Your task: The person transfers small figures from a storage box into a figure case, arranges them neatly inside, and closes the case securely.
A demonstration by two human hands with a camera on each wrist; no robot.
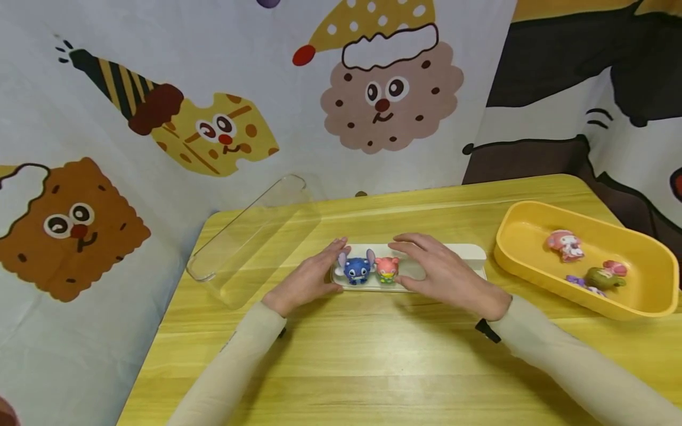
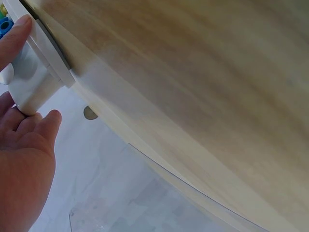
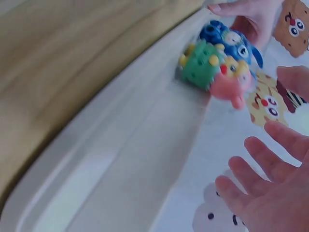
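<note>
A long white stepped display base (image 1: pixel 466 253) lies across the middle of the table. On its left part stand a blue big-eared figurine (image 1: pixel 357 270) and, right beside it, a pink figurine with green below (image 1: pixel 387 268). My left hand (image 1: pixel 306 281) grips the base's left end; the left wrist view has the thumb (image 2: pixel 17 38) at the front edge and fingers curled behind. Spread loosely around the pink figurine's right side is my right hand (image 1: pixel 447 275). In the right wrist view its fingers (image 3: pixel 263 159) stand apart from the figurine, with nothing between them.
A clear plastic cover (image 1: pixel 256 236) lies at the back left of the table. To the right, a yellow tray (image 1: pixel 524 272) holds several small figurines, among them a pink-and-white one (image 1: pixel 566 245) and an olive-green one (image 1: pixel 603 277). A cartoon-printed cloth (image 1: pixel 298 118) hangs behind.
</note>
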